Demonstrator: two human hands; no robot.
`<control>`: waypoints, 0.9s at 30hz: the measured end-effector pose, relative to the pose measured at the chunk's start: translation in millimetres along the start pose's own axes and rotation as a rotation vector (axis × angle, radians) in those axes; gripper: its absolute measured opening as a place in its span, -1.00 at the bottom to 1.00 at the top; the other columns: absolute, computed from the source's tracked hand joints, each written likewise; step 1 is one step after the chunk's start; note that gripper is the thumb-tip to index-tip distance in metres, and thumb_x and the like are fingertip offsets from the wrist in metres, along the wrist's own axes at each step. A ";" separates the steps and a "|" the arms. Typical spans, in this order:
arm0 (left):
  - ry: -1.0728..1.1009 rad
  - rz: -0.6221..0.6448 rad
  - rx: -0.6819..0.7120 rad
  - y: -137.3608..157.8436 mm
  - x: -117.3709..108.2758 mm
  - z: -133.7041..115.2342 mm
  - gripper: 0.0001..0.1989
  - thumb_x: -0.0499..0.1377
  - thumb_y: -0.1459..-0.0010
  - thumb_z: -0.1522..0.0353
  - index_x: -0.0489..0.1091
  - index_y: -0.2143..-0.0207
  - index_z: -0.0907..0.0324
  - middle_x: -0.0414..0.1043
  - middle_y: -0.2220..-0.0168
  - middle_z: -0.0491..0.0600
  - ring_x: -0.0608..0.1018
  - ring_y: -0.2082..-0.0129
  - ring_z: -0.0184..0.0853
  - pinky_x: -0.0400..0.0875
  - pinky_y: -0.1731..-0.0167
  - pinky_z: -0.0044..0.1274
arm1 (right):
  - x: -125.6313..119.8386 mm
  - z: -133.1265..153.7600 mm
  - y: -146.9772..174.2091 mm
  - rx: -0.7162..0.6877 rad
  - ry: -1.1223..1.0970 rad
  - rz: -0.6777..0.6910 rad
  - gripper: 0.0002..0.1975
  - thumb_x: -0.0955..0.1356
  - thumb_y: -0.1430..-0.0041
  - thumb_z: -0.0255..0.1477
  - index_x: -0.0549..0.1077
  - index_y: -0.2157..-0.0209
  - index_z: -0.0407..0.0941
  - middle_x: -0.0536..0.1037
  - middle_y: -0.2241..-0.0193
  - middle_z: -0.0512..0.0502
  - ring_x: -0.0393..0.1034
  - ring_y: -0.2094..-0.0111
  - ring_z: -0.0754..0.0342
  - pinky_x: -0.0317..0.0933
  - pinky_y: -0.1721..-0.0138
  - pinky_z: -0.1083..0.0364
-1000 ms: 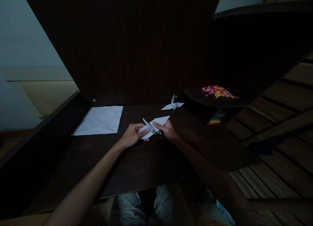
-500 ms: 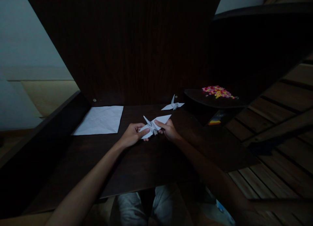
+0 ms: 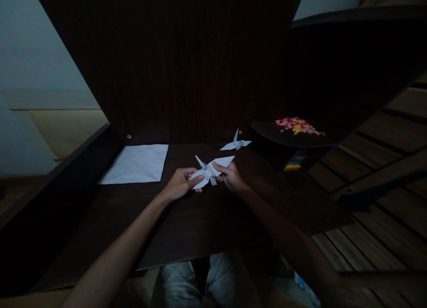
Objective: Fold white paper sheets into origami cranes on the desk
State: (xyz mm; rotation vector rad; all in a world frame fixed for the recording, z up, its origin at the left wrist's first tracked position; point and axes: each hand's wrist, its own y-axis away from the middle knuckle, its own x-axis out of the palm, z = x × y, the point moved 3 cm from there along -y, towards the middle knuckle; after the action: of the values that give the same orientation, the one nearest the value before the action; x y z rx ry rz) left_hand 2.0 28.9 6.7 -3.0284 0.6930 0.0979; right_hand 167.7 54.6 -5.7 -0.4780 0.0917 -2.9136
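Observation:
Between my two hands is a white origami crane (image 3: 207, 170), its wings spread and one thin point sticking up at the back left. My left hand (image 3: 182, 182) is closed on the left wing, thumb on top and fingers underneath. My right hand (image 3: 231, 175) pinches the right wing the same way, with the wing tip showing beyond the thumb. A second white paper crane (image 3: 237, 144) stands on the dark desk (image 3: 200, 228), behind and right of my hands. To the left lies a creased white sheet of paper (image 3: 138, 163).
At the right, a small curved shelf (image 3: 283, 138) bears a heap of pink, red and yellow bits (image 3: 298, 125). Under it is something with coloured stripes (image 3: 292, 166). A dark panel (image 3: 187, 68) rises behind the desk, and a raised side board (image 3: 63, 177) borders its left.
The held crane's wings are drawn very slightly wider, with my right hand a touch further right. The lower front point shows more. Everything else stays put.

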 end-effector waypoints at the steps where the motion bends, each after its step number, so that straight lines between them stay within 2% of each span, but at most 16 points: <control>1: 0.001 -0.001 0.001 0.0 -0.2 0.2 -0.63 0.28 0.02 0.12 0.45 0.40 0.29 0.48 0.57 -0.04 0.48 0.59 -0.39 0.35 0.52 -0.57 | 0.3 0.7 0.1 0.005 -0.011 -0.007 -0.72 0.47 0.12 -0.28 0.38 0.56 -0.18 0.33 0.70 0.08 0.09 0.74 0.28 -0.11 0.78 0.25; 27: 0.000 -0.033 -0.020 -0.2 -2.4 -1.8 -0.62 0.30 0.06 0.12 0.44 0.42 0.28 0.47 0.59 -0.05 0.47 0.61 -0.40 0.34 0.55 -0.58 | -4.1 1.0 -2.6 -0.022 -0.054 -0.081 -0.75 0.48 0.14 -0.33 0.37 0.58 -0.16 0.34 0.71 0.08 0.08 0.75 0.29 -0.14 0.78 0.25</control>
State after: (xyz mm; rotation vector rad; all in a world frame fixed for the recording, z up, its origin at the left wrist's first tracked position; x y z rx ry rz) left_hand 0.0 30.0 8.6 -3.0577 0.6455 0.1042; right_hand 171.4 57.9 -5.8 -0.5770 0.0989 -2.9791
